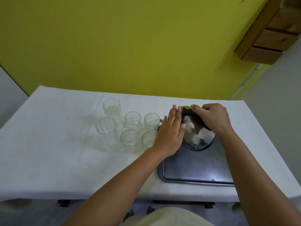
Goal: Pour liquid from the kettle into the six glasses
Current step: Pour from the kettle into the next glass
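A shiny steel kettle [199, 137] is tipped to the left above a metal tray [195, 168]. My right hand [211, 116] is shut on its black handle. My left hand [171, 132] lies flat against the kettle's lid side, fingers together. The spout reaches over the back right short glass [150, 122], which holds some liquid. Several clear glasses stand in two rows: a tall back one [112, 111] with liquid, a tall front one [106, 132], two short middle ones [132, 122] [129, 141], and a front right short one [147, 141] partly hidden by my left hand.
A white cloth [57, 152] covers the table. A yellow wall rises right behind the table's far edge. Wooden drawers [273, 35] hang at the upper right. The table's front edge runs just before my body.
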`<state>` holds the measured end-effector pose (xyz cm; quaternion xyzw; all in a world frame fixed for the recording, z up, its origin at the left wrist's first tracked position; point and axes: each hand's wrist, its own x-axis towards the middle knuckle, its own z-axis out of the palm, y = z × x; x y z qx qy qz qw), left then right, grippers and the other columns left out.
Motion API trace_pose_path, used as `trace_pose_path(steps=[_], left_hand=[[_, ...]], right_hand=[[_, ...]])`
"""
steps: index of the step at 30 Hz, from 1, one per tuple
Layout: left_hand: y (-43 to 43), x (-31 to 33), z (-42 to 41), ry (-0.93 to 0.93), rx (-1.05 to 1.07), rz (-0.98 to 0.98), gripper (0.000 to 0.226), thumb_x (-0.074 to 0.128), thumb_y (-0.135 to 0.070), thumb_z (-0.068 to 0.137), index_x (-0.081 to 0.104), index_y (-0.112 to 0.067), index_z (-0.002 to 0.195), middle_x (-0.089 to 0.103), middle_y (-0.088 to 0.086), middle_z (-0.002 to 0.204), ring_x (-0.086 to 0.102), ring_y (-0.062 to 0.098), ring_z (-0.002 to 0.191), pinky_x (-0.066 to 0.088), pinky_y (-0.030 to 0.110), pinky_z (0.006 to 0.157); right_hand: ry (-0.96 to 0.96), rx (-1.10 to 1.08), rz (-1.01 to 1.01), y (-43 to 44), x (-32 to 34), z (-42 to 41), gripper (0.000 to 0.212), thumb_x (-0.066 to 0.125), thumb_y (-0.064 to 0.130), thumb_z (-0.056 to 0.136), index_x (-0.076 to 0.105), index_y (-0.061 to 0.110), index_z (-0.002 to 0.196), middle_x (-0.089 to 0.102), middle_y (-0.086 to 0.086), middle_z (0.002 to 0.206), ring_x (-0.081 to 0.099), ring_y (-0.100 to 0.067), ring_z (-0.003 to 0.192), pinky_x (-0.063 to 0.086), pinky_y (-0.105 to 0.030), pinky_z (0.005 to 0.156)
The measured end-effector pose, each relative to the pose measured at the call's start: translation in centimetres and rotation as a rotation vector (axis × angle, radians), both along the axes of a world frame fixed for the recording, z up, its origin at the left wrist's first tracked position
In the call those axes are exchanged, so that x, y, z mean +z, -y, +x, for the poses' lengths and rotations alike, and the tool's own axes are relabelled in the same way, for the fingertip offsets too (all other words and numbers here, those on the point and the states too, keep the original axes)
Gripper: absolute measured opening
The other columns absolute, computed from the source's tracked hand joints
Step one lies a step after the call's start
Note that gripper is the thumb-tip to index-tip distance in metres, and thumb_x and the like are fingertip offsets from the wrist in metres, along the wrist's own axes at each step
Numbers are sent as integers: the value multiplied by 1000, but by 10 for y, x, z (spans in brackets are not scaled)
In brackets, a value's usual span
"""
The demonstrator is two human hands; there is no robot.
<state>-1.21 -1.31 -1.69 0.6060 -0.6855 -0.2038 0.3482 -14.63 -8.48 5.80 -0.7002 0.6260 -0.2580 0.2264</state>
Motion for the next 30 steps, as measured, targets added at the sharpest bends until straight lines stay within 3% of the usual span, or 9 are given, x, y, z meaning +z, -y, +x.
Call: trace_pose_path(steps=[7, 15, 24, 30], left_hand=[[0, -6, -4, -22, 23, -30, 63, 10, -44, 93, -3, -14, 147, -8, 5, 157, -9, 10, 143, -3, 30, 115], [0, -5, -7, -61, 72, -79, 58, 19, -36, 98, -4, -14, 147, -7, 5, 157, -11, 7, 142, -3, 30, 116], [2, -5, -7, -65, 85, -76, 58, 22, -33, 99, -3, -13, 147, -8, 5, 157, -10, 10, 143, -1, 33, 117], [4, -6, -7, -53, 89, -76, 60, 16, -40, 97, -3, -14, 147, -8, 5, 157, -10, 9, 143, -2, 32, 116]], right_hand=[[-30, 31, 2, 0, 6, 2, 56, 62, 46, 83, 35, 10, 49, 32, 4, 27, 31, -19, 47, 24, -31, 48], [-53, 53, -21, 3, 10, 4, 56, 61, 47, 84, 38, 9, 50, 32, 5, 25, 31, -18, 45, 22, -31, 47], [-75, 71, -60, 9, 9, 6, 59, 62, 47, 84, 56, -8, 63, 38, 2, 33, 35, -19, 46, 24, -30, 46], [-72, 76, -62, 11, 8, 6, 57, 62, 46, 83, 55, -5, 59, 36, 4, 30, 35, -19, 45, 25, -29, 46]])
